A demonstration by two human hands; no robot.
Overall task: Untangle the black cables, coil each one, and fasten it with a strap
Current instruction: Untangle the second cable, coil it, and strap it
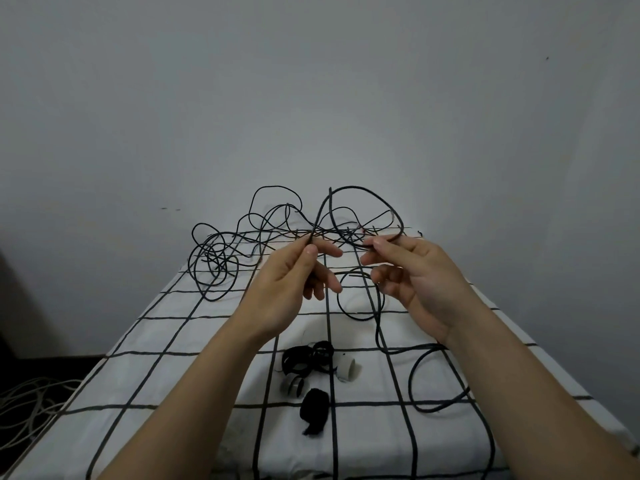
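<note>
**Hands raise a loop of thin black cable (360, 186) over a white cloth with black grid lines (173, 336)**
Beyond the pile of black fabric straps (304, 358), the left hand (294, 282) pinches one side of the loop between thumb and forefinger. The right hand (412, 271) pinches the other. The remaining black cables (213, 252) lie tangled farther beyond the straps.

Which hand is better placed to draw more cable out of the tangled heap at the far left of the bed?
Probably the left hand: it pinches the raised loop on the side nearer the tangled heap. The right hand would have to cross over it.
</note>
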